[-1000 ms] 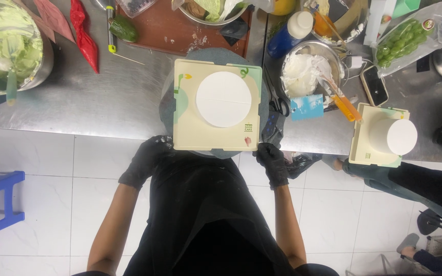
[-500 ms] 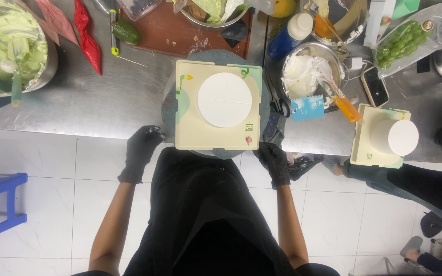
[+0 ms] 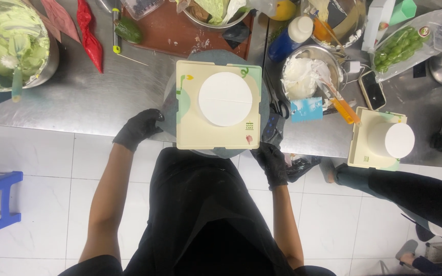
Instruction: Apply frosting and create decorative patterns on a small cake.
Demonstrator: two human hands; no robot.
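A round white cake point(image 3: 225, 98) sits on a square cream board point(image 3: 193, 130), which rests on a grey turntable point(image 3: 262, 94) at the front of the steel counter point(image 3: 93, 97). My left hand point(image 3: 139, 128), in a black glove, rests with curled fingers against the turntable's left rim. My right hand point(image 3: 272, 161), also gloved, hangs below the counter edge by the board's lower right corner, fingers curled, holding nothing that I can see.
A bowl of green cream point(image 3: 8, 38) stands far left, beside a red piping bag point(image 3: 90, 33). A bowl of white cream point(image 3: 310, 71), a blue scraper point(image 3: 306, 110) and a phone point(image 3: 372, 89) lie right. Another person's legs point(image 3: 405, 189) stand by a second cake point(image 3: 391, 139).
My left hand has moved right and up, from below the counter edge to the turntable's left rim. The right hand has barely shifted.
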